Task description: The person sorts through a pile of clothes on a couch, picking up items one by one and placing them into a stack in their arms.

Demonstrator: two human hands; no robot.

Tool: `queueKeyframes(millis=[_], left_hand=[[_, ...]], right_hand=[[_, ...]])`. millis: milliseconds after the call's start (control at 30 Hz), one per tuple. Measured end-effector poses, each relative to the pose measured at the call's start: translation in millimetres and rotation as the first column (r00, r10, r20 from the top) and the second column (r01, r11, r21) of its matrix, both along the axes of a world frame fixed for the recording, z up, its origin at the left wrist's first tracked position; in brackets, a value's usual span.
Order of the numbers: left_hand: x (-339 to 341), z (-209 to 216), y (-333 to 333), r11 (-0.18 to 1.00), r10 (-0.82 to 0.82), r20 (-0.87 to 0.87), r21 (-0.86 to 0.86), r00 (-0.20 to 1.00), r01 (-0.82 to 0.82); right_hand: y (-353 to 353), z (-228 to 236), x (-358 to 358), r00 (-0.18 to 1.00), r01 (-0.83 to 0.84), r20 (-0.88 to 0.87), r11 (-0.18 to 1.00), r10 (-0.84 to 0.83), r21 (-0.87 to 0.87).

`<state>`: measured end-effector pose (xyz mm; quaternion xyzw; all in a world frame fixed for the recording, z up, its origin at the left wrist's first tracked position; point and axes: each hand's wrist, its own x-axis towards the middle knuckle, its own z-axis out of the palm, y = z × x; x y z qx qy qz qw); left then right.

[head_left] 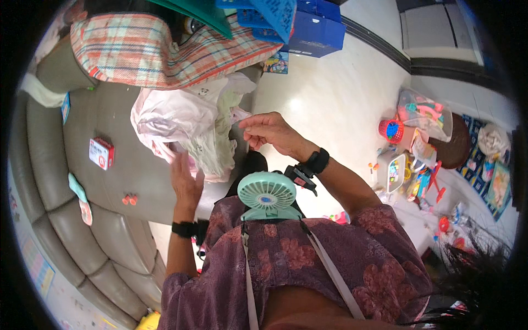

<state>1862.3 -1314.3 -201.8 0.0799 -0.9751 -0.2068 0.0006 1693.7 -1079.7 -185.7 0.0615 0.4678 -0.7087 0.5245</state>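
Left hand (pixel 186 179) is lying flat, fingers spread, pressing on the pale clothes pile (pixel 190 124) that is sitting on the grey sofa (pixel 118 165). Right hand (pixel 269 132) is hovering just right of the pile, fingers loosely curled, holding nothing. Plaid bag (pixel 165 52) is resting behind the pile. Small red box (pixel 102 153) is lying left, apart.

Home living rm: grey sofa (pixel 110 159), kids' toys (pixel 423 118) on floor.
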Motion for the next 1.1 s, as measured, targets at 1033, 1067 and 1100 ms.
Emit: queueKeyframes(millis=[1033, 1067, 1100], left_hand=[[134, -143, -176, 0.896, -0.251, -0.060, 0.364, 0.966, 0.256], [138, -158, -165, 0.901, -0.188, 0.024, 0.402, 0.982, 0.163], [141, -167, -158, 0.897, -0.131, 0.109, 0.436, 0.985, 0.071]], right_hand=[[-151, -150, 99, 0.373, 0.591, -0.890, 0.672, 0.262, 0.446], [-157, -156, 102, 0.294, 0.629, -0.897, 0.641, 0.329, 0.441], [-160, -154, 105, 0.289, 0.626, -0.898, 0.645, 0.331, 0.439]])
